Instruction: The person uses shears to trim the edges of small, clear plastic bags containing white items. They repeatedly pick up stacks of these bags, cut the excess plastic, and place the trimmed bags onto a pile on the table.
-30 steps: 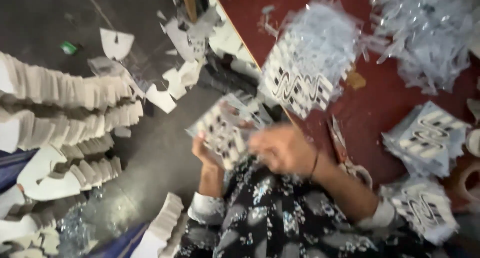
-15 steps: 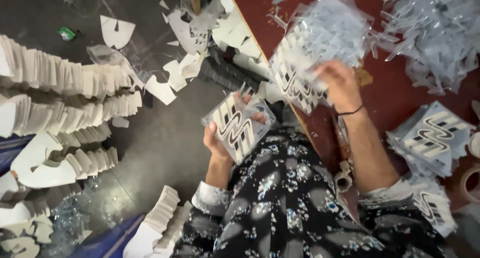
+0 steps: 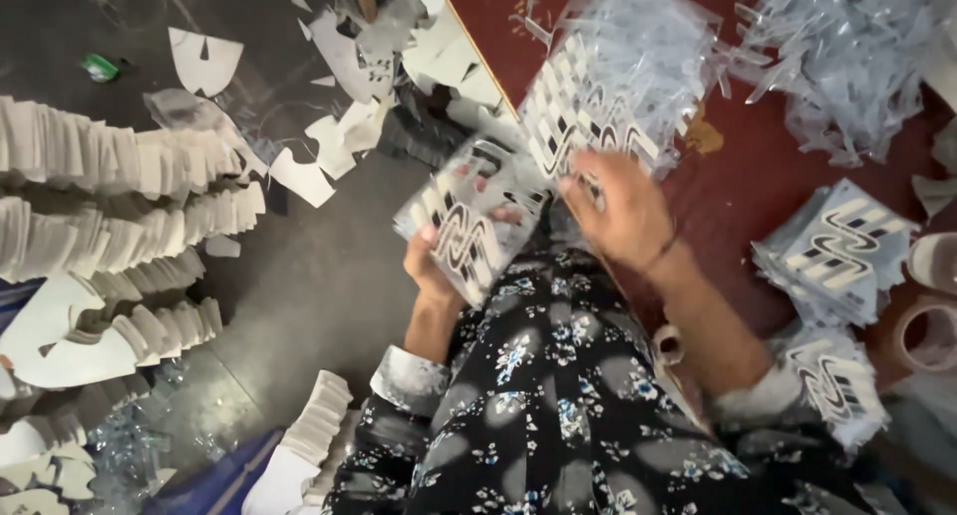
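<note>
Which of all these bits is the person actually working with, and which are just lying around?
In use:
- left hand holding a small stack of clear-wrapped patterned pieces
- right hand reaching to the pile of like pieces on the red table

Lying about:
- rows of stacked white card cut-outs
- white scraps on the floor
- clear plastic offcuts
- tape rolls

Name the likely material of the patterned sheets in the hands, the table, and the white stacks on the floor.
Patterned sheets: seemingly thin clear plastic film with black-and-white print; glossy and see-through at the edges. Table: dark red, smooth, perhaps painted or laminated board; uncertain. White stacks: likely card or paper; matt, flat-cut edges. The left hand grips the sheets; the right hand touches them.
</note>
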